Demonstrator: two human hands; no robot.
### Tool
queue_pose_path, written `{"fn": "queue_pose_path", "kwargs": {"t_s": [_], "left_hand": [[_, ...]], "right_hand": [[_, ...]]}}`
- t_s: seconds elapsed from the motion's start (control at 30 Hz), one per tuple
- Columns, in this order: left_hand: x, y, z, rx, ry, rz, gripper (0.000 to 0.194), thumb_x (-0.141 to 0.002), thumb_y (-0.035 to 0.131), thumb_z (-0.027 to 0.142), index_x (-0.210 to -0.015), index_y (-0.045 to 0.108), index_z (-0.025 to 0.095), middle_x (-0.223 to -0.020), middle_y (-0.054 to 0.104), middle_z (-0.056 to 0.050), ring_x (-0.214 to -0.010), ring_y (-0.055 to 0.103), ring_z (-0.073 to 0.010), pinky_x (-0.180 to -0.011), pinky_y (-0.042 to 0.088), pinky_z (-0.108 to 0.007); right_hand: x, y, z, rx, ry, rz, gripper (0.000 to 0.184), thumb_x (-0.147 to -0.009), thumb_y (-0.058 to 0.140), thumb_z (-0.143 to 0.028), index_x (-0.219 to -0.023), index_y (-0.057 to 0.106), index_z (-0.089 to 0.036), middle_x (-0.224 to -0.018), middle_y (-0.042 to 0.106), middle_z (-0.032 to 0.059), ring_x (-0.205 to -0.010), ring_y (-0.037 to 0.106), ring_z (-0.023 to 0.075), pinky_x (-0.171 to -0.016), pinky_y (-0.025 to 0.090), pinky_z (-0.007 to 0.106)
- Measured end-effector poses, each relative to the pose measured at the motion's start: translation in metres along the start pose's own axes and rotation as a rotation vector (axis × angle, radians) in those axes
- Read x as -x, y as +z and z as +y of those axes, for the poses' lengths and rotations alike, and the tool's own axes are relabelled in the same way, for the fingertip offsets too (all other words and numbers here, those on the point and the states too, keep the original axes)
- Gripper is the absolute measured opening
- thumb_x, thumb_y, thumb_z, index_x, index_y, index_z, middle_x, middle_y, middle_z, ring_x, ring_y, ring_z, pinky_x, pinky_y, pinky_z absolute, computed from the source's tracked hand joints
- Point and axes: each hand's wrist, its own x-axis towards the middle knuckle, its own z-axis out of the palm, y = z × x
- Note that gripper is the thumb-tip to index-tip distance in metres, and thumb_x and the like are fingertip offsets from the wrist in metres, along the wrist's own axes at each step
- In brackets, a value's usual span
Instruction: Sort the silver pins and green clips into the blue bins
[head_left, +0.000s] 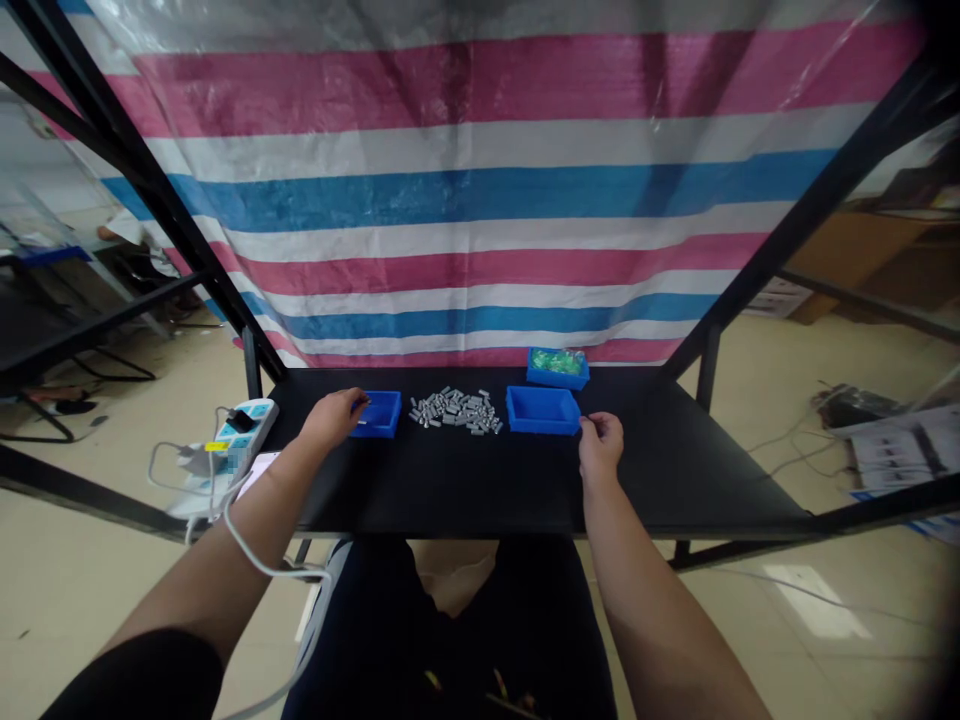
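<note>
Curled, my left hand (331, 416) and right hand (601, 446) may pinch something, I can't tell; silvery metal cylinders (456, 407) near the black table's (465, 490) back edge look light, slippery: grip mid-barrel.

No text, brand or number can be read. The yellow tag (217, 446) at the left edge of the worktop (465, 490) is too small to make out, and the patch on the power strip (259, 411) there is blurred. The white box (900, 448) beyond the right edge is also too blurred to read.
</note>
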Motion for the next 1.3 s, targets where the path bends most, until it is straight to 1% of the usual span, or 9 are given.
{"fn": "queue_pose_path", "kwargs": {"t_s": [0.1,0.3,0.37,0.6,0.83,0.97,1.07,1.2,1.3], "left_hand": [[-0.015,0.006,-0.016,-0.024,0.083,-0.177,0.03,-0.09,0.049,0.036,-0.107,0.072,0.025,-0.106,0.076,-0.004,-0.097,0.07,-0.0226,-0.086,0.05,-0.028],[-0.025,0.013,-0.015,-0.099,0.096,-0.258,0.037,-0.094,0.04,0.036,-0.106,0.073,0.024,-0.102,0.076,-0.007,-0.094,0.07,-0.0221,-0.084,0.051,-0.029],[-0.018,0.013,-0.01,-0.072,0.105,-0.206,0.037,-0.096,0.039,0.037,-0.104,0.073,0.024,-0.102,0.075,-0.008,-0.093,0.07,-0.0221,-0.084,0.051,-0.03],[0.044,0.029,0.039,0.195,0.239,0.22,0.032,-0.099,0.04,0.034,-0.104,0.068,0.021,-0.103,0.07,-0.01,-0.1,0.065,-0.023,-0.095,0.049,-0.035],[0.073,0.077,0.066,0.351,0.196,0.097,0.023,-0.096,0.046,0.031,-0.104,0.067,0.025,-0.096,0.073,-0.003,-0.086,0.069,-0.0184,-0.077,0.05,-0.028],[0.068,0.083,0.064,0.323,0.144,0.062,0.02,-0.092,0.051,0.029,-0.1,0.069,0.025,-0.089,0.074,-0.002,-0.081,0.068,-0.0185,-0.072,0.048,-0.027],[0.066,0.08,0.063,0.34,0.128,0.051,0.019,-0.09,0.052,0.028,-0.098,0.07,0.025,-0.085,0.073,-0.002,-0.078,0.067,-0.0184,-0.07,0.046,-0.027],[0.067,0.078,0.064,0.361,0.148,0.043,0.019,-0.09,0.052,0.028,-0.098,0.069,0.025,-0.086,0.073,-0.002,-0.079,0.067,-0.0183,-0.07,0.045,-0.027],[0.068,0.078,0.064,0.368,0.146,0.041,0.019,-0.09,0.052,0.028,-0.099,0.069,0.025,-0.085,0.072,-0.002,-0.079,0.067,-0.0183,-0.07,0.044,-0.027]], "right_hand": [[0.0,0.001,0.001,-0.001,0.001,0.004,0.026,-0.073,0.061,-0.04,-0.089,0.054,-0.021,-0.086,0.053,-0.0004,-0.079,0.052,0.0163,-0.077,0.044,0.031],[0.0,0.001,0.003,0.004,0.006,-0.007,0.026,-0.072,0.061,-0.041,-0.087,0.055,-0.021,-0.085,0.053,-0.0007,-0.077,0.052,0.0161,-0.076,0.044,0.031],[-0.001,0.001,0.003,0.002,0.008,-0.008,0.026,-0.072,0.061,-0.04,-0.087,0.055,-0.02,-0.085,0.053,-0.0007,-0.076,0.051,0.0159,-0.075,0.044,0.031],[-0.002,0.002,0.006,0.014,-0.019,0.016,0.023,-0.074,0.061,-0.039,-0.086,0.055,-0.02,-0.081,0.054,-0.0007,-0.075,0.053,0.0163,-0.074,0.044,0.03],[0.01,-0.004,-0.013,0.165,-0.159,0.02,0.019,-0.079,0.06,-0.037,-0.084,0.054,-0.019,-0.069,0.051,-0.0033,-0.06,0.049,0.0128,-0.062,0.042,0.025],[0.033,-0.001,-0.038,0.292,-0.401,-0.142,0.017,-0.083,0.06,-0.035,-0.079,0.054,-0.02,-0.06,0.046,-0.005,-0.054,0.046,0.012,-0.06,0.041,0.025],[0.06,0.006,-0.057,0.399,-0.558,-0.385,0.015,-0.086,0.057,-0.034,-0.081,0.06,-0.02,-0.062,0.05,-0.0035,-0.057,0.05,0.0124,-0.062,0.042,0.025],[0.099,0.024,-0.082,0.499,-0.678,-0.817,0.034,-0.09,0.054,-0.029,-0.122,0.062,-0.024,-0.093,0.066,0.0031,-0.08,0.062,0.0157,-0.071,0.046,0.025],[0.12,0.043,-0.092,0.6,-0.657,-0.83,0.049,-0.09,0.053,-0.028,-0.139,0.054,-0.025,-0.111,0.066,0.0071,-0.094,0.063,0.0199,-0.079,0.048,0.028]]}}
